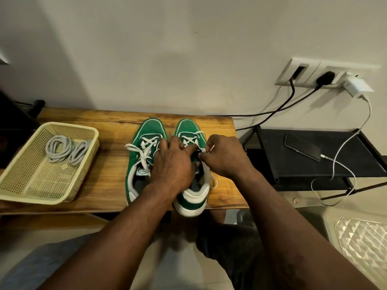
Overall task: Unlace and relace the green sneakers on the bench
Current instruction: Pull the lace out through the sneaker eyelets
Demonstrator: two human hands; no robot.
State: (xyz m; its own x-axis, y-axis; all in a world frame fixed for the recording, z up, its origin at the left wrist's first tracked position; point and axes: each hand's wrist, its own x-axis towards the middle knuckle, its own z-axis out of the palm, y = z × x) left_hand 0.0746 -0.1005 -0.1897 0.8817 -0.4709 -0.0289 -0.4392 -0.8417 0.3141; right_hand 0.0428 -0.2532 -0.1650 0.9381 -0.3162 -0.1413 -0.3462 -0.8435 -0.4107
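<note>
wooden bench [88, 120] carries both green sneakers side by side, toes toward the wall. head view: left sneaker [146, 130] is laced and tied. right sneaker [188, 126] is in work: right hand [226, 158] pinches its lace [191, 140] near the top eyelets; left hand [173, 164] rests on the upper, fingers bent, grip not discernible. judgement: unlacing barely begun; relacing outstanding on both.

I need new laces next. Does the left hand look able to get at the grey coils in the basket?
Probably yes. The left hand rests on the right sneaker, and the open-topped basket lies to its left with nothing over the coils. It would have to leave the sneaker first.
</note>
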